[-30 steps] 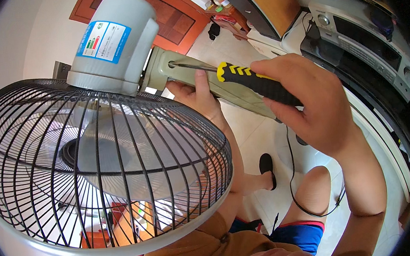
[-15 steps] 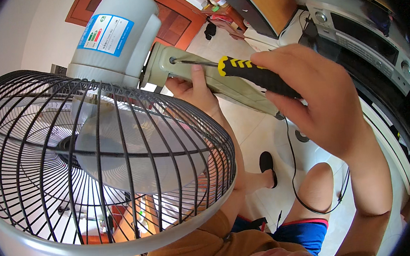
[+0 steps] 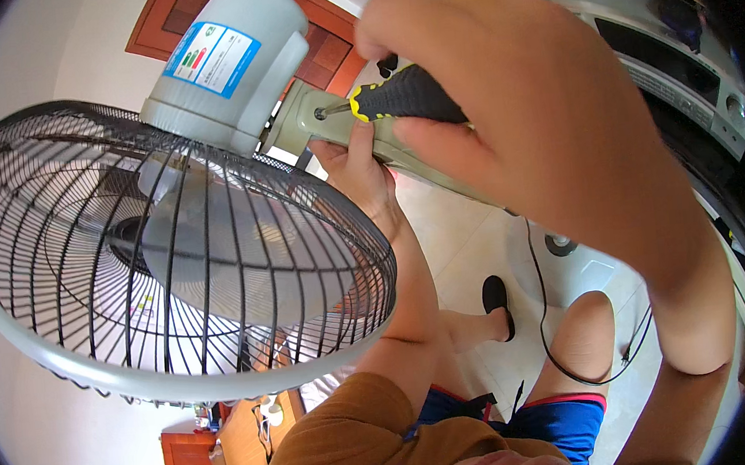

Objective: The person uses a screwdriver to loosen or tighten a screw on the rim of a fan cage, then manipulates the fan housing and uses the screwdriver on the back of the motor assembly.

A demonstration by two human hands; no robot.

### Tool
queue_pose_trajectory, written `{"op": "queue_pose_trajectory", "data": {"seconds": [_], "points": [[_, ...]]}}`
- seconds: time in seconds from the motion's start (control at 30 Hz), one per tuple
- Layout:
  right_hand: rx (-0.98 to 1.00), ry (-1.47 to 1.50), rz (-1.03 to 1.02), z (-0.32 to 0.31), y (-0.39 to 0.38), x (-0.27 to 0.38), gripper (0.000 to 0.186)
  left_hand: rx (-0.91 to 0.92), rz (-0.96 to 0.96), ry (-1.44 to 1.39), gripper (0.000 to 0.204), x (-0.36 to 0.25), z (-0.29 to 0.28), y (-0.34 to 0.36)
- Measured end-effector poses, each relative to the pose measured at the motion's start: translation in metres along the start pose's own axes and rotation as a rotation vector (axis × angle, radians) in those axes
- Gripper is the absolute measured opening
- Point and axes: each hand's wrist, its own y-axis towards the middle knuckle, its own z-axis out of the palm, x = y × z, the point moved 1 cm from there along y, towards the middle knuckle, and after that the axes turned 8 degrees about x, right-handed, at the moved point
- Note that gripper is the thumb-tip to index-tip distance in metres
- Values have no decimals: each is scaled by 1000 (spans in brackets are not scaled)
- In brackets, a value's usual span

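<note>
My right hand [image 3: 503,106] is closed on the black and yellow handle of a screwdriver [image 3: 405,95]. The screwdriver's metal tip reaches into a round screw hole in the fan's grey-green neck [image 3: 301,119]. My left hand [image 3: 354,168] wraps round that neck from underneath, its thumb lying along the near face below the hole. An electric fan [image 3: 236,45] fills the left side, its grey motor housing marked with a blue and white label. Below the housing, the round black wire cage [image 3: 190,275] has a grey rim. Blades show through the wires.
A black power cord [image 3: 548,332] with a plug trails over the pale tiled floor. Audio equipment [image 3: 667,56] stands along the right side. A wooden door [image 3: 322,60] is behind the fan, and a wooden table [image 3: 244,438] lies at lower left.
My right hand has come forward and left, nearer the fan's neck, and the screwdriver handle has turned with it. The fan's cage appears tilted differently. My left hand keeps its hold.
</note>
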Motion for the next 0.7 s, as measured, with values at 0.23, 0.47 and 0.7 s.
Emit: {"op": "queue_pose_trajectory", "data": {"seconds": [0.23,0.47,0.7], "points": [[249,-205,50,1,0,16,30,59,87,2,41,6,-8,1],[78,63,170,-9,13,9,27,-4,67,58,41,6,-8,-3],[22,41,172,2,-2,-7,27,55,124,53,40,-1,6,-5]]}}
